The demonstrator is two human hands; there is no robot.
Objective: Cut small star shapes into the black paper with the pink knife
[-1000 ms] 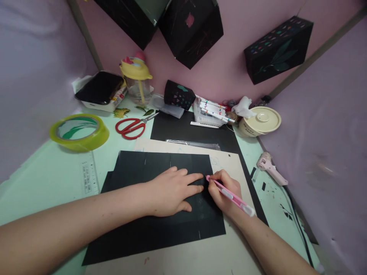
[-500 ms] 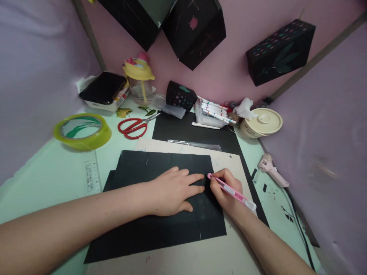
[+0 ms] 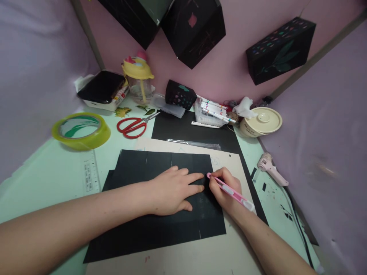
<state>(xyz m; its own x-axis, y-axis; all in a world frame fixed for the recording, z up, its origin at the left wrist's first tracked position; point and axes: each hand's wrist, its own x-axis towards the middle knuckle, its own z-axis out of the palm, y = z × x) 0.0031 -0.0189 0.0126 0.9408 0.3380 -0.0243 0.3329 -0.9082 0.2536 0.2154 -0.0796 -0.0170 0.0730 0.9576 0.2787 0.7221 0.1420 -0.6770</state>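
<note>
My left hand (image 3: 174, 191) lies flat on a black sheet of card (image 3: 149, 229), fingers spread towards the right. A few short white marks show on that card. My right hand (image 3: 226, 185) pinches a slim pink craft knife (image 3: 229, 191) with whitish parts on its handle. Its pink front end meets the card near the right edge, just beyond my left fingertips. The blade itself is too small to make out. Beneath the black card is a larger pale board (image 3: 229, 244) with faint drawn marks.
Red-handled scissors (image 3: 133, 128), a tape roll (image 3: 82, 143) and a clear ruler (image 3: 91, 172) lie to the left. White markers (image 3: 213, 110) stand behind in a clear box. A glue gun (image 3: 272, 170), its cord and a lidded bowl (image 3: 265, 120) are on the right. Black boxes (image 3: 282, 51) hang above.
Both hands and the craft knife hold almost the same place on the card. The whole view has shifted very slightly.
</note>
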